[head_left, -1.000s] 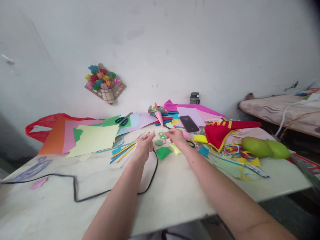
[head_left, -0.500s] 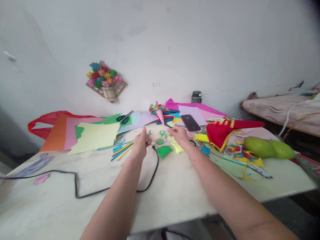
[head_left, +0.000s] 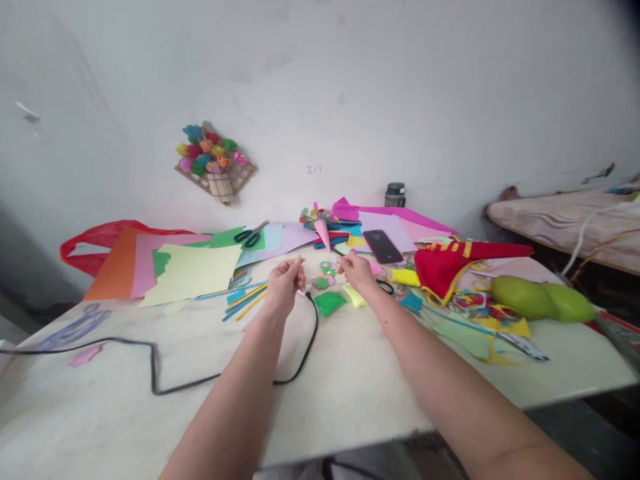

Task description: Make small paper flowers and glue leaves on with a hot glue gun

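Observation:
My left hand is closed, fingertips pinched together over the middle of the table; whatever is between them is too small to make out. Beside it is the black plug end of a cable. My right hand is closed too, thumb and fingers together, its content unclear. A black loop shows behind its wrist; I cannot tell if the hand touches it. Between the hands lie green paper pieces with pink dots, a green packet and a light yellow packet. A pink paper cone with flowers lies beyond.
Scissors lie on coloured paper sheets at the back left, near blue and yellow strips. A phone, red cloth, green mangoes and a cutter knife are to the right.
The thumb of my left hand, raised before, has come down against the fingers. My right hand has barely moved. The whole view has shifted slightly.

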